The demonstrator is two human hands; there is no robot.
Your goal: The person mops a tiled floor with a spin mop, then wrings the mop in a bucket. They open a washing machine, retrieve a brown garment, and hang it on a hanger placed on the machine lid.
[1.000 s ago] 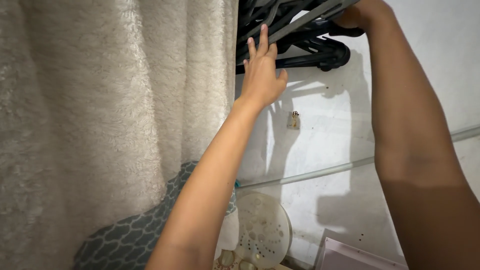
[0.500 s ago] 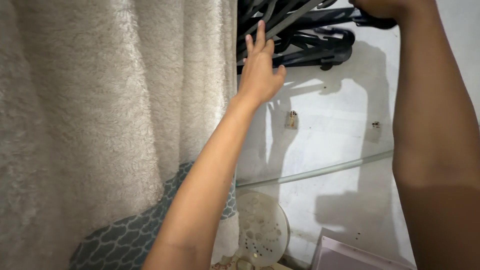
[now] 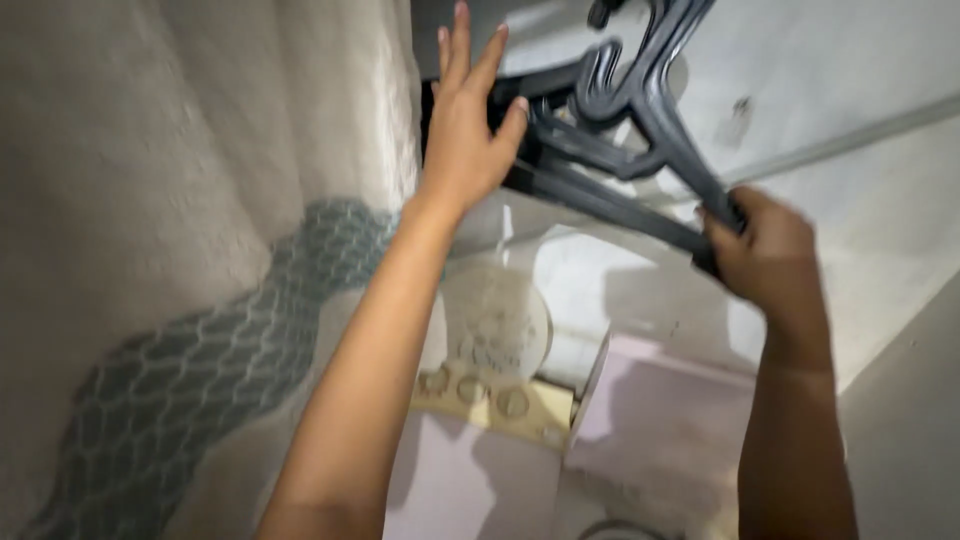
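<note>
A bunch of dark grey plastic hangers [image 3: 610,130] is tilted in front of the white wall, hooks pointing up. My right hand [image 3: 760,250] is shut on the lower right ends of the hangers. My left hand [image 3: 467,120] is raised with fingers spread, palm against the left ends of the hangers, beside the hanging cream fluffy towel [image 3: 200,150]. The frame is motion-blurred.
A cloth with a grey-blue lattice pattern [image 3: 180,370] hangs below the towel. A round white perforated disc [image 3: 497,325] leans on the wall above a cream panel with knobs [image 3: 490,400]. Pale pink lidded surfaces [image 3: 660,420] lie below. A grey pipe [image 3: 850,135] runs along the wall.
The view has dropped. My right hand has come down from the top of the frame, pulling the hangers down and to the right. My left hand stays spread against them.
</note>
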